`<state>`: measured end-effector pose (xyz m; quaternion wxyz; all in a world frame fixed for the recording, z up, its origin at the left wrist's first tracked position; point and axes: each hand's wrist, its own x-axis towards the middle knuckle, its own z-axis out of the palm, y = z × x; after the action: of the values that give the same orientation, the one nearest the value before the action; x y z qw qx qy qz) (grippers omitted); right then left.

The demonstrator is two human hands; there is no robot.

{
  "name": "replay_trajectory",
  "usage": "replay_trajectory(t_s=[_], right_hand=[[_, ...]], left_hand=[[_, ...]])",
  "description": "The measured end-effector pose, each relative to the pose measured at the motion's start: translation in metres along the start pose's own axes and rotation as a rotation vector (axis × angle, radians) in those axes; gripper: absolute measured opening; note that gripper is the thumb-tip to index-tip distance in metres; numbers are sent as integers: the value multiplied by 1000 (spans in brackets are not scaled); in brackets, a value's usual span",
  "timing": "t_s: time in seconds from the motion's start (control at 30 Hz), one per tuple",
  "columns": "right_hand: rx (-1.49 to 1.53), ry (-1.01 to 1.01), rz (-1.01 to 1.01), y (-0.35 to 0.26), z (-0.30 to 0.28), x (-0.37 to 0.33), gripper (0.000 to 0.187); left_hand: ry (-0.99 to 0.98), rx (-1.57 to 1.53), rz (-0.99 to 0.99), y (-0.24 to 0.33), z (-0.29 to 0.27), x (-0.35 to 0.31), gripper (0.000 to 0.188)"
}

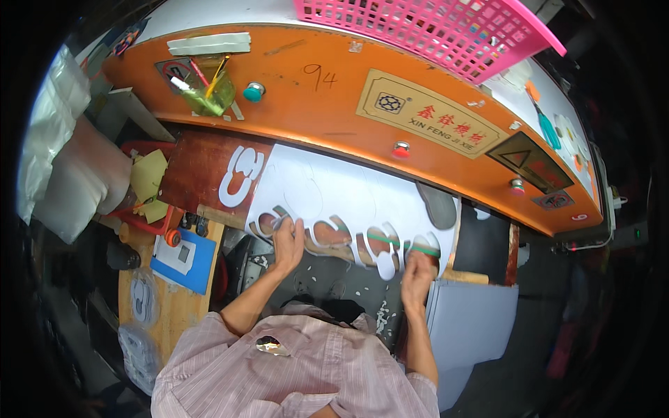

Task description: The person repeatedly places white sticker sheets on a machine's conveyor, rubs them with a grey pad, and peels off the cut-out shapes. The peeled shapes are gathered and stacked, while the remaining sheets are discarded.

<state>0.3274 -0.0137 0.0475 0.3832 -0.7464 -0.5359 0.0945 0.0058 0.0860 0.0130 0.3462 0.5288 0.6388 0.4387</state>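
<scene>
One long orange machine beam (334, 104) spans the view. Below it lies one white sheet (334, 177), its near edge lined with four rounded openings; one dark grey sole-shaped piece (437, 205) rests at its right end. Large pale grey sheets (474, 320) lie at lower right, their count unclear. One pink perforated basket (411, 31) holds small mixed-coloured items; one red crate (159, 226) holds yellow sheets (148, 174). Two hands are at the white sheet's near edge: the left hand (287, 244) with fingers close together, the right hand (418, 275) curled and blurred at the right corner; I cannot tell whether either grips. At left are one blue folder (202, 261) and two clear bags (143, 299), the upper containing white looped pieces. One translucent green cup (217, 101) holds at least three pens. Three push buttons sit on the beam: one green (254, 91), two red (401, 149).
</scene>
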Motion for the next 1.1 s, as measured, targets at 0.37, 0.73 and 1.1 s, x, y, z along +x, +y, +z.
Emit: replay_trajectory(t_s=[0.37,0.73,1.1], right_hand=[[-365,-100,-34,35,-49,40,81],[27,-189,-82,-39,-3,28,75],[110,-176,-149,-213,225,-15,72]], left_hand=[[25,175,-99,-4,-55,-122,38],[55,288,-136,-39,-72,-173,36],[71,207,-77,-73,-114,-189,36]])
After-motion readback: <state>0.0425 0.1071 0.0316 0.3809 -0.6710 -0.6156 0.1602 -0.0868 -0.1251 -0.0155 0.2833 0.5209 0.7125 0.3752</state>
